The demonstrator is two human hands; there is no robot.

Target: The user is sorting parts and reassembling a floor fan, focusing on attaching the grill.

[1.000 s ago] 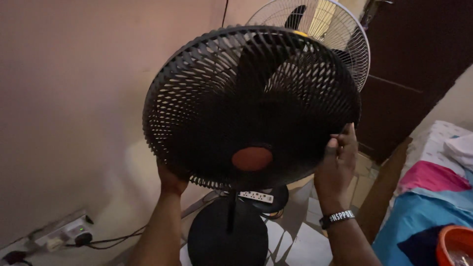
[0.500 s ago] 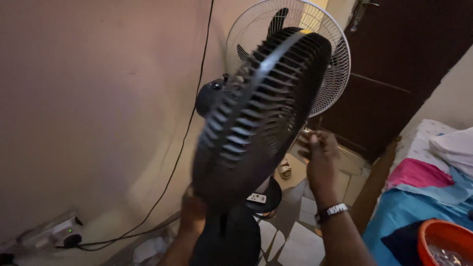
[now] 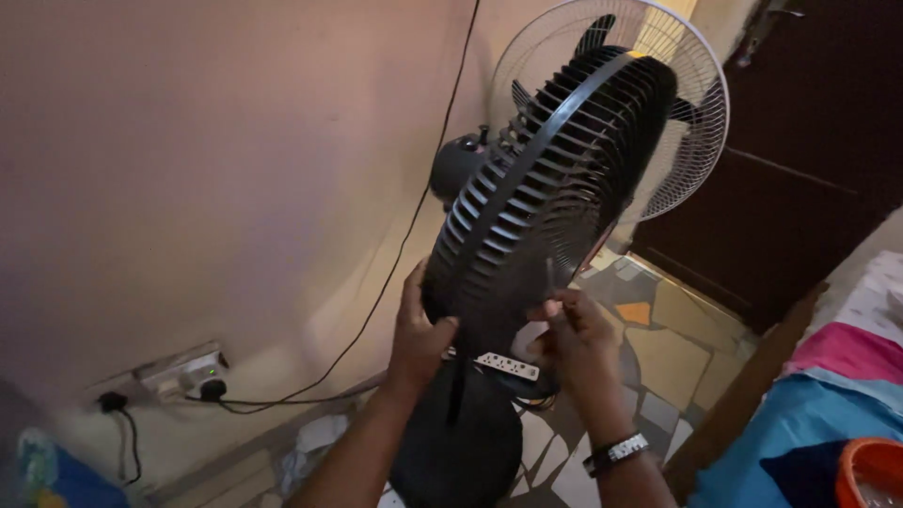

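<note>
We hold the black fan [image 3: 555,207] by the lower rim of its grille, head turned edge-on to us. Our left hand [image 3: 419,329] sits at 7 o'clock of the grille, fingers [image 3: 411,293] wrapped on the rim, thumb on the near side, closed on it. Our right hand [image 3: 578,343] is at 5 o'clock of the grille, fingers [image 3: 564,306] pinched on the rim; whether they grip a clip or just the rim we cannot tell. A watch [image 3: 616,452] is on the right wrist.

Directly below the hands, at 6 o'clock, is the round black base [image 3: 456,452], with the fan's control panel [image 3: 506,365] between the hands. At 4 o'clock near us: orange tub [image 3: 870,470] on a blue bedcover [image 3: 781,442], pink cloth [image 3: 847,350] beyond it. At 8 o'clock, a wall socket [image 3: 179,372] with a plug, and a black cable [image 3: 414,216] running up the wall [image 3: 188,160] to 12 o'clock.

Behind the black fan, at 1 o'clock, a white fan [image 3: 691,113] is partly blocked by the black grille. A dark door [image 3: 809,188] is at 2 o'clock, with a patterned tile floor [image 3: 668,348] before it.
</note>
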